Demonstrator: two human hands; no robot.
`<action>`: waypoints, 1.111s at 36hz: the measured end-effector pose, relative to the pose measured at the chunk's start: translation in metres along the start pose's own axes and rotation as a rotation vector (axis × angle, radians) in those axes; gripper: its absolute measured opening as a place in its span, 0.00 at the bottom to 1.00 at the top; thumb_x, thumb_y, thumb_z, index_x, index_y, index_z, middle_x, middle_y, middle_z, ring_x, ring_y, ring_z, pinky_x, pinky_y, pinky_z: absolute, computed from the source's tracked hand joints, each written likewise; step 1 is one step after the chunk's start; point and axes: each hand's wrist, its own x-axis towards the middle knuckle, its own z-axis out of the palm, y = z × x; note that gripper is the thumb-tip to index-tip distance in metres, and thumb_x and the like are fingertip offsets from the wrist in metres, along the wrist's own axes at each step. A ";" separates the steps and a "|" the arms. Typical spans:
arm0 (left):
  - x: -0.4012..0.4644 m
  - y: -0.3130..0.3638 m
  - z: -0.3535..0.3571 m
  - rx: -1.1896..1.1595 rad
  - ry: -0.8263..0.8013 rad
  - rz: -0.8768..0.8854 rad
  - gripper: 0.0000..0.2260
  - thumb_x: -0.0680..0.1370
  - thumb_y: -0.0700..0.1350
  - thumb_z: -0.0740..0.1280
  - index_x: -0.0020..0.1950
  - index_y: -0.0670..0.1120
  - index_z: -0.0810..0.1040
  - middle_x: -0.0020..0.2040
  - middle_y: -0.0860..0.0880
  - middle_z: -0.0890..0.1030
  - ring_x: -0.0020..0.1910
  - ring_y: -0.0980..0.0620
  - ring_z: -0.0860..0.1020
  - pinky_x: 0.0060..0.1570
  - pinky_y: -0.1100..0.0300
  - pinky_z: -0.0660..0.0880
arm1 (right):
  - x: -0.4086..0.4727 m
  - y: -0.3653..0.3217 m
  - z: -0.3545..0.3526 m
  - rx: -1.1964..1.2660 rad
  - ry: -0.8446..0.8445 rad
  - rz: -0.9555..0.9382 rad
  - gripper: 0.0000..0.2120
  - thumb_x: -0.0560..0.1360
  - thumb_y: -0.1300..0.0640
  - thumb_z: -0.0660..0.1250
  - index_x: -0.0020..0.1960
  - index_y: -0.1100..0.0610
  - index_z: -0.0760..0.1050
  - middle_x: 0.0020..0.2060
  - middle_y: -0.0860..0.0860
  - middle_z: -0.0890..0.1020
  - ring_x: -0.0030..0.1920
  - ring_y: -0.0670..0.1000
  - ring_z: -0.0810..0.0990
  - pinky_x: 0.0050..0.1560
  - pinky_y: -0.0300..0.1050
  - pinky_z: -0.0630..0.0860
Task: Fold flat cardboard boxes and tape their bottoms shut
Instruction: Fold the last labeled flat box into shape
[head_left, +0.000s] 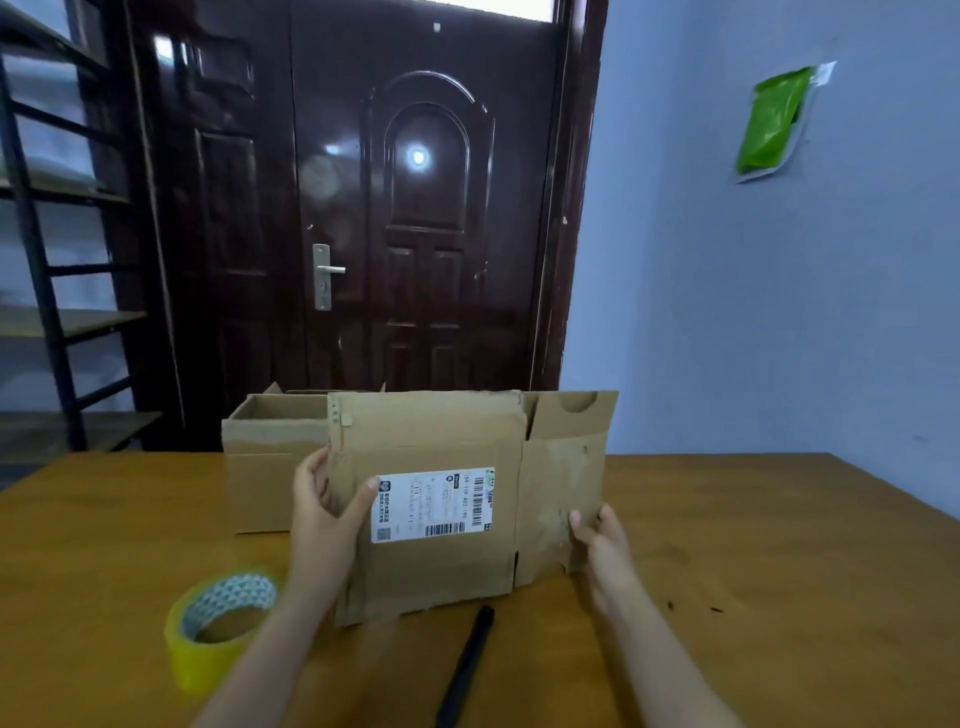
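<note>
Both hands gripped a flattened cardboard box (431, 499) upright on the surface (779, 571): left hand (324, 512) at nine o'clock, right hand (602, 540) at four; packing tape roll (218, 623) at seven.

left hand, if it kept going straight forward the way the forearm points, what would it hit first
The left hand already grips the left edge of the flat cardboard box. Pushed on along the forearm's line, it would likely meet the open box standing behind, though the gap between them is hard to judge from this view.
</note>
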 end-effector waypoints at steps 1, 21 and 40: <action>-0.003 -0.003 0.002 0.007 0.012 0.008 0.28 0.74 0.46 0.70 0.71 0.50 0.61 0.64 0.51 0.73 0.62 0.52 0.73 0.59 0.53 0.74 | 0.000 0.002 -0.001 0.016 0.000 -0.009 0.09 0.78 0.61 0.64 0.58 0.56 0.73 0.55 0.55 0.81 0.56 0.55 0.78 0.59 0.55 0.75; -0.017 -0.029 0.016 0.067 0.053 0.094 0.29 0.76 0.54 0.67 0.75 0.54 0.60 0.69 0.55 0.70 0.67 0.56 0.68 0.65 0.52 0.68 | 0.009 0.026 0.005 0.060 -0.044 -0.118 0.24 0.78 0.51 0.61 0.73 0.51 0.62 0.64 0.47 0.72 0.64 0.50 0.70 0.64 0.50 0.69; -0.033 -0.030 0.009 -0.061 -0.111 0.156 0.29 0.71 0.61 0.62 0.72 0.66 0.61 0.69 0.65 0.69 0.68 0.64 0.68 0.66 0.58 0.70 | -0.021 0.015 0.010 0.131 -0.169 -0.024 0.22 0.75 0.48 0.64 0.69 0.49 0.71 0.63 0.50 0.78 0.65 0.53 0.74 0.68 0.60 0.67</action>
